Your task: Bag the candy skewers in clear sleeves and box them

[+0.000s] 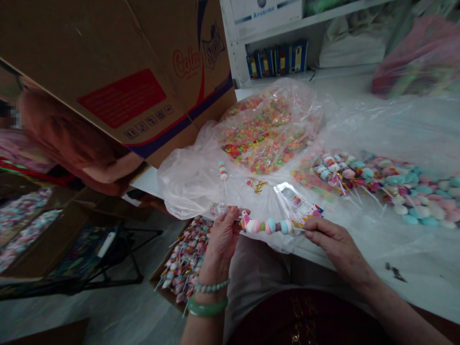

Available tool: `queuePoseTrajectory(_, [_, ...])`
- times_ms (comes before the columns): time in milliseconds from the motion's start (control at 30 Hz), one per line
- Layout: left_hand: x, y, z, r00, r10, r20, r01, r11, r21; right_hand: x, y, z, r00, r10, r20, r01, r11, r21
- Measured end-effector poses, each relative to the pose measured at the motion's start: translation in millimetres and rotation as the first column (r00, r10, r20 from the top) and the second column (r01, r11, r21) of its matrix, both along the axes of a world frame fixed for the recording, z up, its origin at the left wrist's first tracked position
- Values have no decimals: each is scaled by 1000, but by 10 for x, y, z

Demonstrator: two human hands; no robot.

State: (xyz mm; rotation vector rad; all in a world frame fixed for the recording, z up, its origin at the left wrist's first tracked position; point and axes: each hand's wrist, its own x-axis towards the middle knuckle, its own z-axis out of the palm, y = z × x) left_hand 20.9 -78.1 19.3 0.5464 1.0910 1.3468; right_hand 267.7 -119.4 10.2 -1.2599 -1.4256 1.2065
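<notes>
**Obstructions and illegible items around the clear plastic bag (247, 143)**

Left of the bag, we find a cardboard carton (118, 81) cut off by the top edge and hiding part of a co-worker (72, 139). Below it, the left hand (223, 239) hides part of a tray of candy skewers (185, 258), and the right hand (339, 247) covers the stick end of a candy skewer (268, 226). We cannot read the printed packet (298, 208) or identify the small yellow item (257, 185). Behind the bag, labels on the blue boxes (276, 60) are too small to read.

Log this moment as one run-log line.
left hand: holds candy skewer | right hand: pinches printed cellophane bag | nearby: bagged candy rings
</notes>
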Motion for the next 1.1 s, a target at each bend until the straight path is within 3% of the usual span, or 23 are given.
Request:
queuePoseTrajectory(233, [-76, 75, -172, 983, 95, 159, -86, 994, -63, -41, 17, 5, 999, -40, 4, 40, 998, -40])
queuePoseTrajectory(400, [17, 70, -222, 964, 259, 58, -260, 966, 13, -123, -25, -20, 999, -45, 27, 47, 996, -81])
queuePoseTrajectory(533, [99, 59, -219, 913, 408, -5, -407, 911, 69, -183, -56, -63, 994, -74, 86, 74, 997, 3])
queuePoseTrajectory(667, [109, 57, -232, 928, 371, -1, -371, 927, -47, -200, -49, -87, 995, -77, 58, 76, 997, 9])
queuePoseTrajectory(833, [105, 75, -176, 930, 308, 199, -273, 944, -185, -175, -23, -138, 992, -96, -83, 86, 989, -119])
queuePoseTrajectory(967, [115, 95, -119, 901, 318, 294, -250, 936, -248, -177, -30, -138, 966, -174, -189, 141, 974, -175])
queuePoseTrajectory(1100, [126, 108, -107, 885, 342, 315, -248, 920, -303, -212, -52, -70, 951, -175, -254, 124, 971, -204])
